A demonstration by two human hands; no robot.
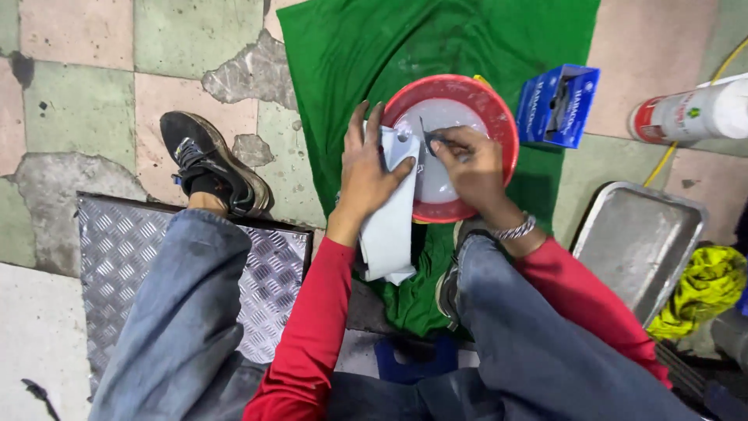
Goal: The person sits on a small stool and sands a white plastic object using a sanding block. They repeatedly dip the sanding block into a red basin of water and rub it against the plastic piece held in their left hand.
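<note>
My left hand (366, 168) grips a folded white cloth or sheet (389, 226) that hangs down from its fingers beside a red bowl (499, 117). My right hand (471, 168) pinches a thin dark pointed tool (425, 136) over the bowl's pale, milky inside. The tool's tip sits close to the top edge of the white sheet. The bowl rests on a green cloth (374, 47) spread over the tiled floor. Both arms wear red sleeves, and a metal bracelet is on the right wrist.
A blue carton (557, 105) lies right of the bowl, with a white and red can (689, 113) on its side beyond it. A metal tray (639, 242) and a yellow rag (705, 288) sit at right. A checker-plate sheet (132, 257) lies under my left leg.
</note>
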